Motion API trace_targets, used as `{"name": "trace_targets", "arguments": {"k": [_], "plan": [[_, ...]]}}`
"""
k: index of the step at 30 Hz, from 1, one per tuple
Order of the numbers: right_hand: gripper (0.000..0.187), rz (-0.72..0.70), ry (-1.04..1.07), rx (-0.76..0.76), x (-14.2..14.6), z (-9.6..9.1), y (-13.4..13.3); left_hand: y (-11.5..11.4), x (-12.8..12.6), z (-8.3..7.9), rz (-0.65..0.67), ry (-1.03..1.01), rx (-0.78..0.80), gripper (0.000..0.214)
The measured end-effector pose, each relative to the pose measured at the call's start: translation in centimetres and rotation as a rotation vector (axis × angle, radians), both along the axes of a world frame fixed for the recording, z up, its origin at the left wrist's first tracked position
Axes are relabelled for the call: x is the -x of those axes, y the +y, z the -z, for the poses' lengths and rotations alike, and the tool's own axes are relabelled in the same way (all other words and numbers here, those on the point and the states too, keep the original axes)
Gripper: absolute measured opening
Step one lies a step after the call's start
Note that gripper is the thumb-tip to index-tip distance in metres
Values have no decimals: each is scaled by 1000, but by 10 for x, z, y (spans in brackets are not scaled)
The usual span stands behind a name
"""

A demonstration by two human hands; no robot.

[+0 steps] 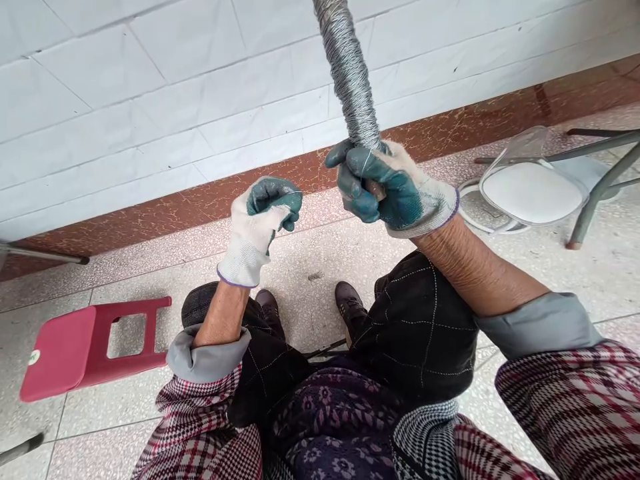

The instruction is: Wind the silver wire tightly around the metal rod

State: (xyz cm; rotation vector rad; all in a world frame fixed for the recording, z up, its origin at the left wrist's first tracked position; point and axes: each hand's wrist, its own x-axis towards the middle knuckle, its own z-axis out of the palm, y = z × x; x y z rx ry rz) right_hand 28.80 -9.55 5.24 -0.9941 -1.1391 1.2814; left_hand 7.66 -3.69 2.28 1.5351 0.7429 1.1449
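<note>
My right hand [387, 190], in a white glove with a green palm, is wrapped round the lower end of a long rod wound tightly with grey wire [350, 73], which rises out of the top of the view. A thin strand of wire [320, 189] runs from the rod towards my left hand [265, 217]. The left hand wears the same kind of glove and pinches that strand with closed fingers, about a hand's width left of the rod. Below both hands are my knees in dark quilted trousers and my two dark shoes [350, 303] on the floor.
A red plastic stool [75, 350] lies on its side at the left. A chair with a white seat and clear back [533, 190] lies tipped at the right beside grey metal legs [597, 200]. A white tiled wall with a reddish skirting [150, 213] stands ahead over speckled floor tiles.
</note>
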Motion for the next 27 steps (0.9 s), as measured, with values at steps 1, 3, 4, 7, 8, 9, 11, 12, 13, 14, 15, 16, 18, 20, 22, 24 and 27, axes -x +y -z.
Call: {"name": "trace_targets", "arguments": {"k": [1, 3, 4, 7, 8, 9, 11, 12, 13, 14, 15, 16, 18, 20, 22, 24, 27], "plan": [[42, 1, -12, 4, -3, 1, 1, 1, -1, 0, 47, -36, 46, 15], [48, 4, -28, 0, -6, 3, 1, 1, -2, 0, 122, -108, 132, 27], [51, 5, -35, -2, -7, 3, 0, 0, -2, -1, 151, -138, 179, 31], [55, -10, -28, -11, -7, 2, -2, -5, -3, -7, 201, -212, 305, 39], [54, -18, -9, -16, -7, 0, -2, -7, -2, -10, 215, -234, 334, 41], [53, -28, 16, -21, -7, -1, -3, -8, -2, -12, 227, -250, 355, 43], [50, -40, 56, -17, -7, -4, -4, -10, -1, -16, 254, -250, 387, 47], [49, -40, 61, -9, -8, -6, -5, -10, 1, -17, 270, -234, 402, 48], [48, -33, 55, 2, -9, -7, -6, -10, 2, -17, 287, -213, 415, 49], [47, -22, 41, 11, -10, -8, -6, -10, 3, -18, 307, -190, 428, 50], [46, -12, 25, 19, -11, -8, -7, -9, 5, -17, 328, -171, 437, 50], [45, -4, 12, 25, -12, -8, -7, -8, 6, -17, 349, -157, 442, 51], [45, -8, -4, 35, -12, -6, -8, -5, 9, -14, 382, -152, 425, 52], [47, -22, -13, 35, -10, -3, -7, -2, 10, -12, 363, -162, 388, 49], [49, -27, -19, 28, -8, 1, -6, 2, 10, -8, 305, -174, 345, 44], [50, -24, -21, 25, -5, 4, -5, 4, 9, -5, 269, -180, 315, 41], [49, -21, 0, 17, -3, 4, -4, 7, 6, 1, 282, -168, 342, 37]]}}
